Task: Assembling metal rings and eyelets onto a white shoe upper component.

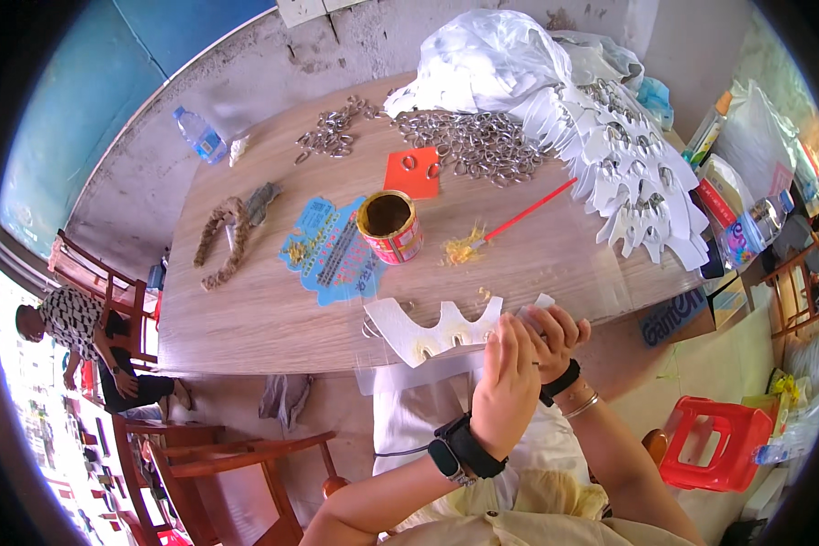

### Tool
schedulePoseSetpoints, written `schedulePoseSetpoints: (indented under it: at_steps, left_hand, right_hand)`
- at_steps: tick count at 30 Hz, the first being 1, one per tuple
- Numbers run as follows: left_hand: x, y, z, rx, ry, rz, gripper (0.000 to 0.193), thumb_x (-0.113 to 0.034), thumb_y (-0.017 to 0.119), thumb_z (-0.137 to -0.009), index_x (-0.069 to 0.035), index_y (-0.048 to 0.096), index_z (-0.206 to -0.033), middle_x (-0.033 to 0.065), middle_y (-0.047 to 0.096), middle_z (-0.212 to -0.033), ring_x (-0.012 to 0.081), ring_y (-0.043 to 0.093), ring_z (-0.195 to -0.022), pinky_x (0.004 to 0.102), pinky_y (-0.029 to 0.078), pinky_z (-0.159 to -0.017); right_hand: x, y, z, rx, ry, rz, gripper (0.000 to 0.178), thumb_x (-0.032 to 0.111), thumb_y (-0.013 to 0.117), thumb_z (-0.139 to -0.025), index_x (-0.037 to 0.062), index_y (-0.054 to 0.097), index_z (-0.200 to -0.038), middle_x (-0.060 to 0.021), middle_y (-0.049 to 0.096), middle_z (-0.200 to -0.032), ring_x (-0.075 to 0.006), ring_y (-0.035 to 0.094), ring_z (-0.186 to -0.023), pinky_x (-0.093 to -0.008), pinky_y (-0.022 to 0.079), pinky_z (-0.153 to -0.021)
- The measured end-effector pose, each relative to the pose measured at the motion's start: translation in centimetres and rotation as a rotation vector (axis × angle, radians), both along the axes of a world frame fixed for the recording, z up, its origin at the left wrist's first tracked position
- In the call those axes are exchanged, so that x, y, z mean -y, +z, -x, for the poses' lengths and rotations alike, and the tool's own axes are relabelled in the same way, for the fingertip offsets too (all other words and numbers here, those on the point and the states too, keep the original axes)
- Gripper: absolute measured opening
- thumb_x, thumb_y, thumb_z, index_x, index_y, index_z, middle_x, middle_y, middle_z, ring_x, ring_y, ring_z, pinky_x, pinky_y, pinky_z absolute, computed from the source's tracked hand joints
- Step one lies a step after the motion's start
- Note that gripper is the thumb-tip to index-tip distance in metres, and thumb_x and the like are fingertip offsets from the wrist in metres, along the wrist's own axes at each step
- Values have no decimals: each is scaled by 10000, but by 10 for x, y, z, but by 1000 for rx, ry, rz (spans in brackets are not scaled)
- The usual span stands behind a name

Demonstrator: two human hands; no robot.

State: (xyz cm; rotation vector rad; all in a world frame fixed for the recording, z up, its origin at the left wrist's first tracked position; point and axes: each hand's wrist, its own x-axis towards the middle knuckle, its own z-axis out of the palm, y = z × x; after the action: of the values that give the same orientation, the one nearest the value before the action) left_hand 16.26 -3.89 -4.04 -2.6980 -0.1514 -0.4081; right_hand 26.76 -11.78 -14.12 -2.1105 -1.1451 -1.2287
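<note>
A white curved strip with a scalloped edge (398, 325) lies at the table's near edge, with small rings at its notches and yellowish smears. My left hand (503, 387) pinches it near its right end. Just beside it, my right hand (555, 341) has its fingers closed around the same end, where the piece is mostly covered. Beyond the strip stands an open can (397, 238) with a dark inside and a red label. To its right a red stick (528, 214) rests with its tip in a yellow, glue-like smear (462, 250).
Metal rings (491, 146) are heaped at the back. Stacked white scalloped pieces (642, 182) and a white plastic bag (491, 64) fill the right back. A blue card (332, 259), an orange card (411, 175) and a water bottle (200, 136) are on the table. A person (82, 328) sits far left.
</note>
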Motion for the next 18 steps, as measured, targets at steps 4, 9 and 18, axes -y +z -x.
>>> schedulePoseSetpoints:
  at_steps: [4, 9, 18]
  left_hand:
    - [0, 2, 0, -10, -4, 6, 434, -220, 465, -838, 34, 571, -1175, 164, 529, -1279, 273, 446, -1247, 432, 256, -1084]
    - [1, 4, -1, -35, -12, 26, 439, -218, 461, -839, 40, 569, -1177, 175, 523, -1285, 276, 444, -1248, 428, 259, -1083]
    - [1, 3, -1, -45, -8, 27, 454, -221, 470, -846, 63, 554, -1191, 180, 517, -1291, 279, 441, -1248, 421, 266, -1081]
  right_hand:
    - [2, -4, -1, 8, -16, 30, 232, 386, 544, -903, 266, 562, -1101, 31, 564, -1215, -194, 462, -1176, -467, 170, -1059]
    - [0, -2, 0, -1, -21, 16, 244, 380, 547, -904, 267, 542, -1121, 33, 564, -1214, -194, 462, -1176, -465, 161, -1067]
    - [0, -1, 0, 20, -44, 31, 225, 393, 563, -897, 281, 538, -1092, 42, 564, -1199, -183, 471, -1142, -455, 213, -1013]
